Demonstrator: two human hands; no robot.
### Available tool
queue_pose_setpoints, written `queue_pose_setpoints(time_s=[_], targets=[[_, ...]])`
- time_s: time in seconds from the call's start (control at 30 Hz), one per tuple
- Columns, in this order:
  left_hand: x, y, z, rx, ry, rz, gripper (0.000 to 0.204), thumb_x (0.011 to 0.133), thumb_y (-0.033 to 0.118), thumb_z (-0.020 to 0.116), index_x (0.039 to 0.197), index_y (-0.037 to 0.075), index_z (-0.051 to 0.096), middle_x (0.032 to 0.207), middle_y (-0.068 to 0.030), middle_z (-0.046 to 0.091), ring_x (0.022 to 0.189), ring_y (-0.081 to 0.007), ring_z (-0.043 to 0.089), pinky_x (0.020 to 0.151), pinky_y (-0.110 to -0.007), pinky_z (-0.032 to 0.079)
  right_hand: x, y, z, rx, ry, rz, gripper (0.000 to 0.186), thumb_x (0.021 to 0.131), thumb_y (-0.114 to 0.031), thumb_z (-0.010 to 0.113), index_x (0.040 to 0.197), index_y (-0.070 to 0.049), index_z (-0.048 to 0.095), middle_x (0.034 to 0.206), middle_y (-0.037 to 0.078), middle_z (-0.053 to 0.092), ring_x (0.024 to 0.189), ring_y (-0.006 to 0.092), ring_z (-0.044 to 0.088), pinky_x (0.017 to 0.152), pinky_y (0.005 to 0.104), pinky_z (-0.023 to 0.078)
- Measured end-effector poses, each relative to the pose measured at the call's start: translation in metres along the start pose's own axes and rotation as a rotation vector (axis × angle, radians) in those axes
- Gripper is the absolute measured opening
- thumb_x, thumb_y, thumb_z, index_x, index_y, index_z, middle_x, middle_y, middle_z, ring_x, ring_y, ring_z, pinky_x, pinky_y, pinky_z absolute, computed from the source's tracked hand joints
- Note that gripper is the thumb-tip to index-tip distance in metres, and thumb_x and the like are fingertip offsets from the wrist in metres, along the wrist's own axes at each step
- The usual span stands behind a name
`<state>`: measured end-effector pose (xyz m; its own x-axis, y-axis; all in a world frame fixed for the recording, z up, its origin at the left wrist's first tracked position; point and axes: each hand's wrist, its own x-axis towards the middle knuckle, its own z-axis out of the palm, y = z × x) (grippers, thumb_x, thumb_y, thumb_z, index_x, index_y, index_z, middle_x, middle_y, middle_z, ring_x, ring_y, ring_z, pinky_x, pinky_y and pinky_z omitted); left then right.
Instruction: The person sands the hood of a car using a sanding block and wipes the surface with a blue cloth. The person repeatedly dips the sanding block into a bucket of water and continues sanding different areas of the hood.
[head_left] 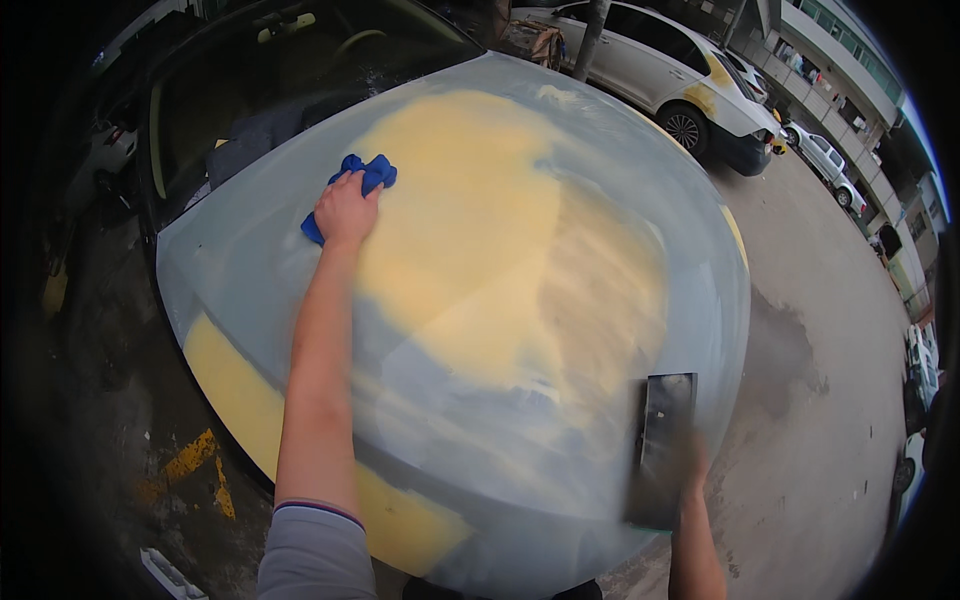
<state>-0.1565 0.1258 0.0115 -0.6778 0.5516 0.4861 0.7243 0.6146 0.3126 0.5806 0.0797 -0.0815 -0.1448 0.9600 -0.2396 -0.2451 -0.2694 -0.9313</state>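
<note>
Apparently I'm midway across the hood (520,480), brownish patch (605,270) rubbed, central yellow patch (460,230) remaining, left hand (345,212) bunching cloth (374,174), right hand (698,465) gripping block (670,430).

Illumination is provided by daylight. Grey pavement (830,400) is marked by a dark patch (777,345) at right; darker ground (110,400) at left is streaked with worn yellow paint (190,456). At upper right, parked cars (635,72) are overlooked by a pale building (822,98) fitted with windows (852,46).

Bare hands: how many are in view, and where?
2: the left hand holds a blue cloth on the hood; the right hand, blurred and partly hidden, holds a dark rectangular block at lower right.
</note>
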Motion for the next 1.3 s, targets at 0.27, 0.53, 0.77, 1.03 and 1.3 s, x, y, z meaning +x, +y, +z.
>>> queue_pose_setpoints(time_s=[0.27,0.53,0.77,1.03,1.3], targets=[[-0.181,0.146,-0.056,-0.238,-0.072,0.371,0.050,0.090,0.026,0.084,0.139,0.014,0.077,0.155,-0.0098,0.070,0.140,-0.0352,0.065,0.116,-0.050,0.054,-0.018,-0.025,0.057,0.057,-0.255,0.004,0.037,0.116,-0.041,0.066,0.101,-0.007,0.070,0.094,-0.005,0.068,0.083,0.0045,0.057,0.075,0.0248,0.048],[-0.431,0.222,-0.184,-0.181,-0.323,0.231,0.062,0.083,0.018,0.088,0.144,0.016,0.074,0.163,-0.0126,0.064,0.150,-0.0388,0.059,0.123,-0.049,0.049,0.027,-0.113,-0.001,0.086,-0.556,0.236,0.033,0.115,-0.036,0.069,0.118,-0.003,0.076,0.101,-0.004,0.072,0.088,0.0060,0.063,0.081,0.0265,0.054],[-0.608,0.240,-0.277,-0.503,-0.553,-0.192,0.049,0.101,0.028,0.084,0.143,0.006,0.072,0.160,-0.0205,0.065,0.152,-0.0376,0.058,0.124,-0.047,0.048,0.152,-0.128,-0.077,0.003,-0.634,0.228,0.045,0.115,-0.047,0.064,0.121,-0.004,0.075,0.105,0.001,0.075,0.091,0.0121,0.070,0.083,0.0309,0.059],[-0.929,0.223,-0.326,-0.343,-0.106,-1.044,0.046,0.100,0.039,0.085,0.127,0.002,0.082,0.138,-0.0241,0.070,0.135,-0.0386,0.065,0.118,-0.046,0.050,0.163,-0.115,-0.079,0.048,-0.732,0.381,0.058,0.116,-0.060,0.056,0.137,-0.007,0.072,0.117,0.007,0.078,0.099,0.0208,0.076,0.089,0.0376,0.063],[-1.179,0.202,-0.183,-0.277,0.062,-1.467,0.032,0.089,0.021,0.089,0.115,0.003,0.084,0.137,-0.0212,0.067,0.129,-0.0390,0.065,0.114,-0.044,0.053,0.188,-0.098,-0.095,-0.078,-0.961,0.248,0.066,0.116,-0.063,0.052,0.149,-0.008,0.067,0.132,0.011,0.078,0.111,0.0255,0.077,0.097,0.0403,0.063]])
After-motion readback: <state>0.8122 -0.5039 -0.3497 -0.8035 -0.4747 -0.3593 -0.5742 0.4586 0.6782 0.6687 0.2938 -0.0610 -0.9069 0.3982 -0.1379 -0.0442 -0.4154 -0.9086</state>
